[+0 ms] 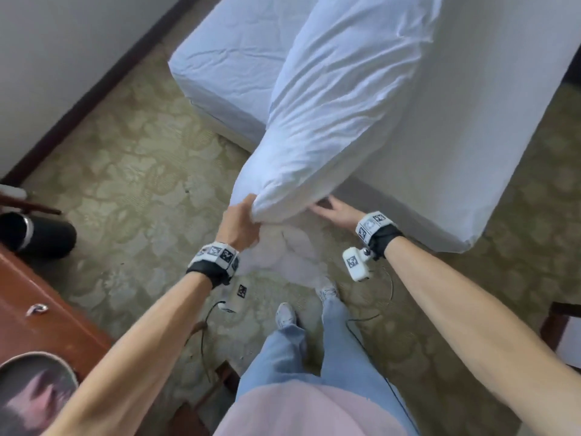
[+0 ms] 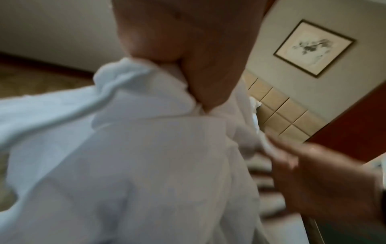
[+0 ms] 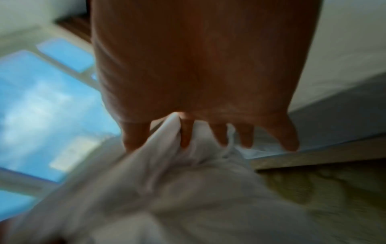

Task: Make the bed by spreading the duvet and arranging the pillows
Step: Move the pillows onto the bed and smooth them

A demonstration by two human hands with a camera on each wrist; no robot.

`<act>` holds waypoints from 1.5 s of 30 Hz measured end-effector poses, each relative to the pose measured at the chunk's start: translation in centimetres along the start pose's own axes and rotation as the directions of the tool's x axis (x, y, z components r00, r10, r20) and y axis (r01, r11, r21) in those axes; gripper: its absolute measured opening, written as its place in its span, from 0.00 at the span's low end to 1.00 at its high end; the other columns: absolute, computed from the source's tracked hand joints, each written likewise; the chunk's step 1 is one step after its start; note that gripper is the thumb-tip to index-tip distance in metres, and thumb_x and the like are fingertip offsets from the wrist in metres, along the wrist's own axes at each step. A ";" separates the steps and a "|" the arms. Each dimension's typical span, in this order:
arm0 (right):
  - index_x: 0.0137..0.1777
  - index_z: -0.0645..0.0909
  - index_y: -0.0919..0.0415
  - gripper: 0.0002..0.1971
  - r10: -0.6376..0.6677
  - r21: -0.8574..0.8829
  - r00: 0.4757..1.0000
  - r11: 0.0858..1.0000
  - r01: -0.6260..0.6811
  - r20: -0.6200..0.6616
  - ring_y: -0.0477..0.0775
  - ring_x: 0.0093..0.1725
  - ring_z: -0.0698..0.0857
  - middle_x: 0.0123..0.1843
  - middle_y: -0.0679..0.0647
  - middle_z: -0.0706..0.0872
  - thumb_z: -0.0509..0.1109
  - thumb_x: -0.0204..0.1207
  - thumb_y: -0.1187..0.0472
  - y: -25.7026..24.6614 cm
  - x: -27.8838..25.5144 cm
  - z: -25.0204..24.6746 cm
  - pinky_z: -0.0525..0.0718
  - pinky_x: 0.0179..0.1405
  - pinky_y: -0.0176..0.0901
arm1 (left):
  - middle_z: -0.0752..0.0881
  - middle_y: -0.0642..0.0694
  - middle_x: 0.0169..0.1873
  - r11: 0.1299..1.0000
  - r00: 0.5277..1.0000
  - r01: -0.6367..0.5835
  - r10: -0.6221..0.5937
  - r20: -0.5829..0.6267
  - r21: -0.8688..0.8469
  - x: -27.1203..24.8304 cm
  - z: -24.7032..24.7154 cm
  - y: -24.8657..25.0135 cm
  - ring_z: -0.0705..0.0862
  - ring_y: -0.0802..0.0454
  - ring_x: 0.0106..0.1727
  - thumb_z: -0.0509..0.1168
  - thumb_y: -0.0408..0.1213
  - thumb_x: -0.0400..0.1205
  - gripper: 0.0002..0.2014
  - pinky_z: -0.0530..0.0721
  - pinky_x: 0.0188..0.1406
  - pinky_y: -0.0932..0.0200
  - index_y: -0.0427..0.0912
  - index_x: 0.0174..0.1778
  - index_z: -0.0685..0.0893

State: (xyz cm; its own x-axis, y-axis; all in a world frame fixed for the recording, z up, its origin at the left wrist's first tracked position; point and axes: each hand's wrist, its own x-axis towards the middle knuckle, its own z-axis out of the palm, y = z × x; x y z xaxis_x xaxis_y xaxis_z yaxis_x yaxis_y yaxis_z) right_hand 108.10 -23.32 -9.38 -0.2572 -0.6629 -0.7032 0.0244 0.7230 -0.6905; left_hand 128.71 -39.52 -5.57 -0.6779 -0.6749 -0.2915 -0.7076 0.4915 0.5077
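Observation:
A white duvet (image 1: 339, 99) hangs in a long bunched fold off the bed (image 1: 471, 121) down toward me. My left hand (image 1: 242, 218) grips its lower corner in a fist; in the left wrist view the thumb and fingers of that left hand (image 2: 188, 57) close round the gathered duvet (image 2: 125, 148). My right hand (image 1: 327, 207) reaches under the fold beside the bed's edge with its fingers straight. The blurred right wrist view shows those fingers (image 3: 185, 135) spread against the duvet cloth (image 3: 167, 189). I see no pillow clearly.
A second mattress corner (image 1: 220, 73) lies at the left, with patterned carpet (image 1: 141, 152) between the beds and me. A black bin (image 1: 34, 234) and wooden furniture (image 1: 41, 309) stand at my left, a chair (image 1: 562, 325) at my right. A tiled headboard (image 2: 282, 112) is behind.

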 end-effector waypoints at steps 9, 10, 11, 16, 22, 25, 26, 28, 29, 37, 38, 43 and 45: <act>0.81 0.72 0.56 0.60 -0.102 0.668 0.930 0.724 -0.175 0.354 0.61 0.74 0.82 0.77 0.57 0.80 0.81 0.52 0.23 -2.0 -6.0 10.8 0.78 0.72 0.74 | 0.89 0.49 0.46 0.976 0.979 -0.203 0.199 0.048 0.084 1.5 -7.4 8.5 0.85 0.46 0.49 0.70 0.41 0.71 0.19 0.81 0.50 0.54 0.51 0.59 0.83; 0.82 0.72 0.60 0.59 -0.142 0.749 0.931 0.641 -0.171 0.335 0.63 0.74 0.82 0.77 0.61 0.80 0.79 0.55 0.24 -2.6 -6.1 11.2 0.78 0.71 0.76 | 0.88 0.50 0.46 0.968 0.973 -0.226 0.218 0.079 0.109 1.2 -8.0 8.5 0.84 0.47 0.49 0.71 0.47 0.74 0.19 0.79 0.49 0.55 0.52 0.61 0.82; 0.83 0.71 0.61 0.58 -0.174 0.812 0.937 0.562 -0.158 0.303 0.66 0.76 0.81 0.80 0.64 0.77 0.79 0.59 0.26 -3.3 -6.3 11.4 0.76 0.72 0.79 | 0.88 0.51 0.44 0.958 0.964 -0.253 0.237 0.121 0.138 1.1 -8.6 8.0 0.84 0.48 0.46 0.69 0.54 0.77 0.17 0.78 0.46 0.54 0.52 0.59 0.82; 0.84 0.70 0.63 0.41 -0.211 0.845 0.960 0.533 -0.043 0.182 0.62 0.80 0.77 0.78 0.59 0.80 0.76 0.77 0.41 -5.3 -5.9 13.2 0.76 0.72 0.78 | 0.84 0.49 0.39 0.931 0.909 -0.357 0.327 0.259 0.076 0.0 -11.0 2.5 0.83 0.48 0.47 0.46 0.65 0.88 0.26 0.75 0.53 0.49 0.50 0.50 0.80; 0.73 0.80 0.58 0.22 -0.096 0.682 0.995 0.728 0.069 0.001 0.52 0.74 0.82 0.70 0.50 0.87 0.68 0.86 0.45 -7.2 -5.9 14.9 0.81 0.71 0.70 | 0.65 0.58 0.85 0.832 0.857 -0.493 0.414 0.308 0.253 -1.0 -10.8 -3.6 0.52 0.47 0.89 0.58 0.62 0.80 0.39 0.50 0.86 0.36 0.56 0.88 0.57; 0.68 0.80 0.54 0.18 -0.088 0.590 0.992 0.798 0.127 -0.094 0.56 0.72 0.82 0.70 0.49 0.85 0.68 0.85 0.45 -8.0 -6.5 14.2 0.80 0.73 0.67 | 0.64 0.53 0.86 0.823 0.855 -0.515 0.471 0.219 0.239 -0.2 -10.3 -3.8 0.67 0.44 0.83 0.70 0.42 0.75 0.45 0.70 0.78 0.42 0.52 0.88 0.58; 0.67 0.80 0.53 0.18 -0.101 0.566 0.988 0.811 0.151 -0.120 0.55 0.72 0.81 0.70 0.50 0.85 0.69 0.84 0.43 -8.2 -6.7 13.8 0.81 0.72 0.66 | 0.68 0.49 0.84 0.835 0.865 -0.501 0.474 0.167 0.227 0.1 -10.3 -3.5 0.73 0.43 0.79 0.72 0.34 0.74 0.44 0.73 0.74 0.45 0.50 0.87 0.62; 0.69 0.80 0.59 0.30 -0.112 0.524 0.979 0.831 0.186 -0.169 0.57 0.72 0.82 0.70 0.56 0.84 0.73 0.77 0.37 -8.5 -7.2 13.1 0.86 0.68 0.65 | 0.81 0.41 0.71 0.876 0.895 -0.440 0.446 0.019 0.197 0.5 -10.7 -1.9 0.82 0.38 0.67 0.70 0.29 0.75 0.35 0.80 0.63 0.45 0.45 0.81 0.72; 0.68 0.80 0.64 0.35 -0.127 0.465 0.971 0.860 0.209 -0.203 0.61 0.70 0.83 0.68 0.62 0.84 0.73 0.73 0.35 -8.7 -7.6 12.9 0.87 0.65 0.66 | 0.85 0.38 0.63 0.892 0.901 -0.413 0.430 -0.062 0.186 0.8 -11.2 -0.9 0.85 0.36 0.61 0.67 0.31 0.76 0.30 0.82 0.57 0.43 0.42 0.77 0.77; 0.77 0.75 0.63 0.32 -0.223 0.784 0.957 0.553 0.283 -0.188 0.68 0.74 0.81 0.76 0.65 0.80 0.81 0.77 0.52 -8.0 -12.8 10.8 0.85 0.63 0.74 | 0.92 0.41 0.46 0.769 0.748 -0.610 0.639 -0.182 0.191 0.0 -14.3 6.1 0.87 0.36 0.47 0.56 0.30 0.66 0.29 0.79 0.40 0.50 0.41 0.62 0.87; 0.78 0.76 0.63 0.38 -0.200 0.861 0.968 0.453 0.230 -0.153 0.70 0.76 0.79 0.77 0.66 0.80 0.83 0.72 0.46 -8.5 -13.4 9.8 0.83 0.63 0.78 | 0.92 0.40 0.45 0.756 0.737 -0.623 0.653 -0.175 0.201 -0.3 -14.3 6.9 0.88 0.36 0.47 0.56 0.31 0.66 0.29 0.81 0.40 0.49 0.42 0.62 0.87; 0.74 0.83 0.55 0.47 -0.156 0.814 0.988 0.574 0.090 0.000 0.67 0.73 0.83 0.72 0.61 0.86 0.65 0.68 0.18 -11.4 -17.0 4.2 0.74 0.72 0.83 | 0.93 0.38 0.50 0.732 0.725 -0.631 0.674 -0.143 0.255 -1.0 -14.3 9.5 0.89 0.35 0.51 0.54 0.33 0.66 0.32 0.85 0.49 0.44 0.48 0.65 0.88; 0.77 0.80 0.56 0.52 -0.127 0.741 0.985 0.672 0.000 0.115 0.69 0.74 0.82 0.74 0.63 0.84 0.64 0.65 0.15 -11.9 -17.7 2.0 0.73 0.73 0.81 | 0.93 0.39 0.52 0.725 0.717 -0.636 0.682 -0.145 0.264 -1.6 -14.7 9.5 0.89 0.36 0.54 0.55 0.31 0.65 0.33 0.85 0.51 0.45 0.48 0.65 0.89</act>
State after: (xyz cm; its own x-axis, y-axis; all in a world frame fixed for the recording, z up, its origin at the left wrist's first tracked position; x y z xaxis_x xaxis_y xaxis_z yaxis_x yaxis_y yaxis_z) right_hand 114.26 -20.58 10.97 -0.1450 -0.7671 -0.6249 0.7322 0.3416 -0.5893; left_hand 125.98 -41.88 11.61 -0.9396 -0.2288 0.2545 -0.1347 0.9308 0.3397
